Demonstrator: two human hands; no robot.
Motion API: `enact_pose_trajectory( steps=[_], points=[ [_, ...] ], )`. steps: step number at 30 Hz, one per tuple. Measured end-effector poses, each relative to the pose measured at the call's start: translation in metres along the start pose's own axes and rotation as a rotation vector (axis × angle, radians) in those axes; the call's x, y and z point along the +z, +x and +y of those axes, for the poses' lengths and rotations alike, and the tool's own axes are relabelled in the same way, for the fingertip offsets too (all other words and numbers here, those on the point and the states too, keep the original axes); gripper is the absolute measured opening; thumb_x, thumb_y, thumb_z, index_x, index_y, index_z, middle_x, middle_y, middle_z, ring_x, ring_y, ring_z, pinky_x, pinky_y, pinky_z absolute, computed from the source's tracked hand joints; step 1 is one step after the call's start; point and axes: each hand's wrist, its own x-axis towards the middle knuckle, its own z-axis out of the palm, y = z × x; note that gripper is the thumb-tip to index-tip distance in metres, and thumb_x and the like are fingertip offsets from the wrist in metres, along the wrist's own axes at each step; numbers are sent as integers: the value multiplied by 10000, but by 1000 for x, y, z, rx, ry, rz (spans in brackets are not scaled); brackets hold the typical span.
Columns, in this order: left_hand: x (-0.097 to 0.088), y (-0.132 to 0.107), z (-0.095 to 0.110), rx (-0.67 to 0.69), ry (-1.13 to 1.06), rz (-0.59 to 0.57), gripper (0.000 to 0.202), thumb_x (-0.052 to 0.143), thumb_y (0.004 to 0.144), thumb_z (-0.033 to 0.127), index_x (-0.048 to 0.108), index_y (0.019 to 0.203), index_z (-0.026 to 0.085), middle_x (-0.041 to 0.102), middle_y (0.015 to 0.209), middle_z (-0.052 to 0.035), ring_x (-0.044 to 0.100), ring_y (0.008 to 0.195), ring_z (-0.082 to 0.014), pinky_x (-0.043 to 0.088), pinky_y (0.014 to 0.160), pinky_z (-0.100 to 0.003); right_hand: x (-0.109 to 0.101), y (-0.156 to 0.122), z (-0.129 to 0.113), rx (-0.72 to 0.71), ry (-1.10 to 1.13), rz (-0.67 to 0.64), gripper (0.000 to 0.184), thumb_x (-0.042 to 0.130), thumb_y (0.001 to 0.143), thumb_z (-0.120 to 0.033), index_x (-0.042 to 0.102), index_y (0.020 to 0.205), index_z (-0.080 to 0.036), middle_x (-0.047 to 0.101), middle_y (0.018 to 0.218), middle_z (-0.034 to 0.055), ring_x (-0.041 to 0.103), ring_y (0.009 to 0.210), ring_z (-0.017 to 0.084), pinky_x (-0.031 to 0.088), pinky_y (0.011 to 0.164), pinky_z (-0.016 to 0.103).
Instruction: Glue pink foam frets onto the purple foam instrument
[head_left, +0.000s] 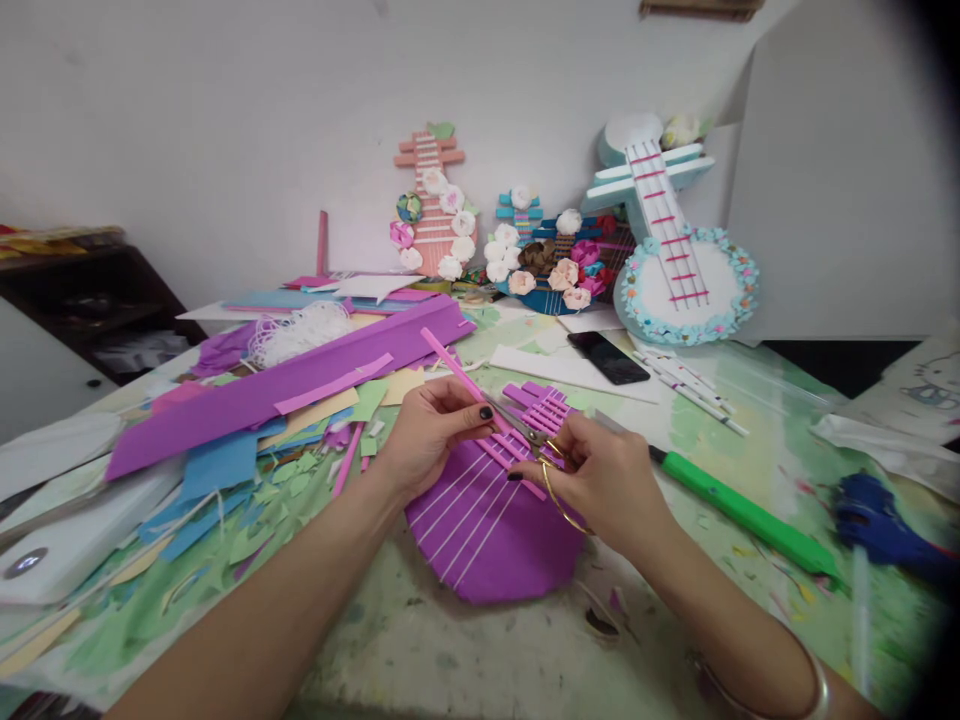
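"Where is the work?"

"On the table (405,660), right in front of you: the purple paper guitar (525,550) lies below your two hands."

"What could go wrong?"

"Your scissors (534,436) sit close over it, so a blade dipping too low might nick the paper. The pink strip (446,358) looks narrow; if your pinch slackens, it could twist away. The thin white strings (487,534) could be snipped by a stray blade tip."

"And your hands?"

"Your right hand (600,470) is angled inward, fingers wrapped round the gold handles, blades pointing away and to the left. Your left hand (435,430) has thumb and fingers pinching the strip, its free end slanting away from you. Your left thumb is near the blades, so a slip could catch it. Whether they touch the strip, I can't tell."
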Motion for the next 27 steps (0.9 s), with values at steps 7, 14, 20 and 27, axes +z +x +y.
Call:
enact_pose_trajectory(
  steps=[7, 14, 20, 27],
  points=[
    [-1, -1, -4, 1, 12, -35, 238, 855, 529, 160, 634, 600, 109, 667, 568, -2, 630, 510, -85, 552, 515, -156, -2, 1, -3, 46, 1, -26, 482, 631, 720, -619, 412, 601, -207, 418, 446, -60, 356, 405, 89, 241, 447, 225],
    [-4, 1, 0, 28, 6, 5, 233, 853, 528, 159, 639, 600, 103, 676, 577, -7, 640, 527, -91, 557, 517, -155, -3, 2, 0, 92, 12, -69, 478, 628, 721, -613, 423, 591, -201, 447, 448, -48, 360, 417, 90, 227, 454, 231],
    [-3, 0, -2, 35, 16, -15, 228, 852, 536, 160, 645, 610, 100, 681, 571, -9, 642, 520, -89, 553, 514, -149, -1, 1, -2, 44, 24, -24, 507, 615, 720, -644, 400, 601, -200, 390, 448, -72, 337, 418, 78, 238, 450, 210],
    [-1, -1, -3, 49, 20, -1, 248, 866, 508, 176, 646, 595, 101, 678, 560, -9, 643, 520, -95, 555, 511, -156, 3, -2, 1, 14, -2, -18, 524, 593, 719, -677, 406, 610, -199, 382, 459, -73, 328, 425, 80, 227, 456, 215]
  ],
)
